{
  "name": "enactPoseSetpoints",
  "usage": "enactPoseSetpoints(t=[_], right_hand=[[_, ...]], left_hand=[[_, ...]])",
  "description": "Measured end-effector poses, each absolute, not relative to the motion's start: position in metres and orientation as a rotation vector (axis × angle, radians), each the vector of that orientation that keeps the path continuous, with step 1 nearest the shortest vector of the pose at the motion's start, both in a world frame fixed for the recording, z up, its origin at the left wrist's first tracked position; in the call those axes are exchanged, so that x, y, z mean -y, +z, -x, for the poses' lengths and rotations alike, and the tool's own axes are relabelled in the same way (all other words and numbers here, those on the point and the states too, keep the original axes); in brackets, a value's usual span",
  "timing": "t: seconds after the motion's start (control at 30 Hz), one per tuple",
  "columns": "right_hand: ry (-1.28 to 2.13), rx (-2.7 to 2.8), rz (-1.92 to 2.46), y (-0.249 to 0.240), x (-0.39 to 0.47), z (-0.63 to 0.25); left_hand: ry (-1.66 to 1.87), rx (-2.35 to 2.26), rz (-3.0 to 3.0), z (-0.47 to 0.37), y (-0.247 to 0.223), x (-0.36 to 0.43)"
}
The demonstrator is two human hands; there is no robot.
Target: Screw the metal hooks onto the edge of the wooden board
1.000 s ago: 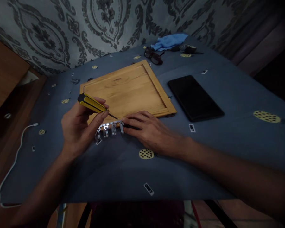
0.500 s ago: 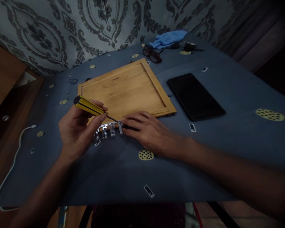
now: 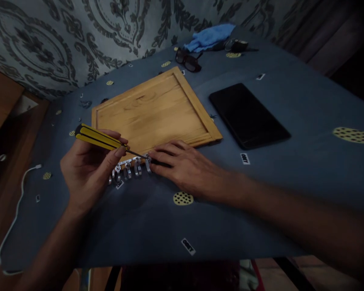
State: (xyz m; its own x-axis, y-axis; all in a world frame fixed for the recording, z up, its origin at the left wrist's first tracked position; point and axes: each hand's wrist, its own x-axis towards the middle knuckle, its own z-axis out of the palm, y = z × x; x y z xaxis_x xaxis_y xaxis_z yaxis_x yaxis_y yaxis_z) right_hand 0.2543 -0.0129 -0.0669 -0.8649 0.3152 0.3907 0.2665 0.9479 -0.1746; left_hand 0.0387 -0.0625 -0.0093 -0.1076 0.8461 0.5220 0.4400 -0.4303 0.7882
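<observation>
My left hand (image 3: 89, 171) is closed round a yellow and black screwdriver (image 3: 98, 138). The screwdriver's thin shaft slants down to the right, its tip at the right end of a silver hook rail (image 3: 128, 165). That rail, with several metal hooks, lies along the near edge of a framed wooden board (image 3: 157, 109). My right hand (image 3: 185, 169) rests palm down on the board's near edge, fingers somewhat spread, fingertips beside the rail's right end. What its fingertips touch is too small to tell.
A black tablet (image 3: 250, 115) lies right of the board. Behind are sunglasses (image 3: 188, 60), a blue cloth (image 3: 210, 37) and a dark object (image 3: 238, 44). A white cable (image 3: 17, 210) runs along the left of the blue tablecloth (image 3: 133, 226). The patterned wall stands behind.
The view has shifted, so the board, rail and hands appear slightly further left. The screwdriver handle lies a little flatter in my left hand. My right hand keeps its place beside the rail.
</observation>
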Motion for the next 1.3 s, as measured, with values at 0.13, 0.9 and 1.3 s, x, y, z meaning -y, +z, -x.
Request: enactPoseSetpoints(t=[0.13, 0.9, 1.3], right_hand=[[0.149, 2.679, 0.431, -0.068, 0.013, -0.253], [0.182, 2.674, 0.420, -0.066, 0.013, -0.255], [0.249, 2.678, 0.422, -0.066, 0.013, -0.254]], left_hand=[[1.525, -1.441, -1.805, -0.039, -0.009, 0.063], [1.445, -1.356, -1.752, -0.044, -0.004, 0.065], [1.449, -1.383, -1.865, -0.048, -0.006, 0.065]])
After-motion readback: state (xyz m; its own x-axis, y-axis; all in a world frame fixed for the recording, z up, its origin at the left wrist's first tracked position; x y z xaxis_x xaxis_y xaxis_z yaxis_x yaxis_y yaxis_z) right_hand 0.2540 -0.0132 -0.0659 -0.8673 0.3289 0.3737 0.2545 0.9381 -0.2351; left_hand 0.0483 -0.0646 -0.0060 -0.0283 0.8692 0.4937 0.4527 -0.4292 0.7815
